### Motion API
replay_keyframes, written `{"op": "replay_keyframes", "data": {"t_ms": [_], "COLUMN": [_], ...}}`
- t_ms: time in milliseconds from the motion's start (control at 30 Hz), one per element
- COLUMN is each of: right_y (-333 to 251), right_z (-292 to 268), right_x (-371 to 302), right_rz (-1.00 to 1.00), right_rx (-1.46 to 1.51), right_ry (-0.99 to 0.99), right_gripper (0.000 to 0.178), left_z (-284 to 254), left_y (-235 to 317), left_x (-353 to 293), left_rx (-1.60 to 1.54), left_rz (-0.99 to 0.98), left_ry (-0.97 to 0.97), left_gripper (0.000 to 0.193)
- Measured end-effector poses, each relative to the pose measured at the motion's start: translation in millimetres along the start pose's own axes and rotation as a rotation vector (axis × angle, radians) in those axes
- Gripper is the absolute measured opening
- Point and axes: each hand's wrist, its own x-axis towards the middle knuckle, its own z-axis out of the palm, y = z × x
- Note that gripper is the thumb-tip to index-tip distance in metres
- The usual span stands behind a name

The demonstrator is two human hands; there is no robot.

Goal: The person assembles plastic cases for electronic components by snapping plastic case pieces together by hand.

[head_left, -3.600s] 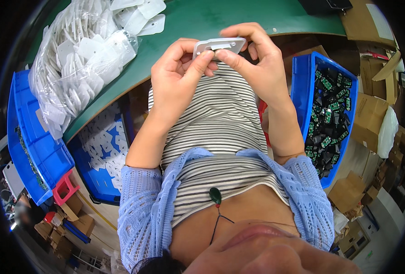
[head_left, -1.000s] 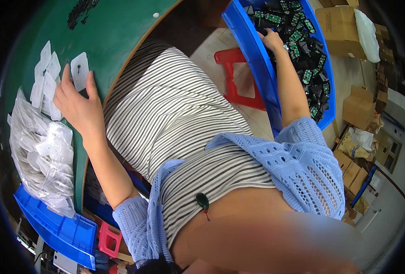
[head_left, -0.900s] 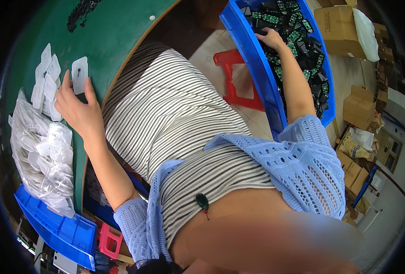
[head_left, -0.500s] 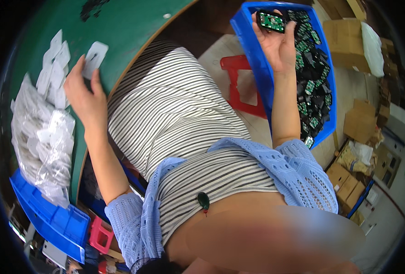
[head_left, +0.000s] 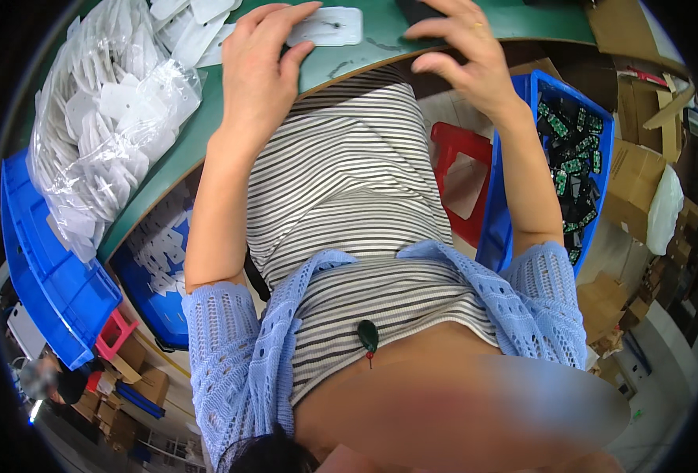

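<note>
Your left hand rests on a flat white plastic card with a small hole, its grip loose, fingertips pressing the card down on the green worktop. Your right hand hovers just beside it, fingers curled over something dark; you cannot tell if that grip is closed on it. The card lies near the worktop's rounded edge, so a push could slide it into your lap. The clear bag of white cards on your left hangs near the edge too and could slip. The blue bin of green circuit boards sits low on your right. Little open room shows between your hands.
</note>
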Motion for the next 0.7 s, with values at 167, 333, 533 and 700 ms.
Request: {"op": "replay_keyframes", "data": {"t_ms": [167,333,533,700], "right_y": [-16,-35,-25,-50], "right_z": [9,0,41,22], "right_x": [4,25,34,44], "right_rz": [0.409,0.360,0.064,0.171], "right_rx": [-0.223,-0.106,0.230,-0.002], "right_ry": [0.272,0.236,0.254,0.008], "right_gripper": [0.034,0.026,0.029,0.030], "left_z": [2,5,-11,-12], "left_y": [0,-3,1,-8], "left_x": [0,5,1,-2], "left_rx": [-0.046,-0.150,-0.207,-0.139], "left_rz": [0.042,0.066,-0.038,-0.016], "left_ry": [-0.050,-0.052,-0.095,-0.156], "left_gripper": [0.039,0.045,0.045,0.039]}}
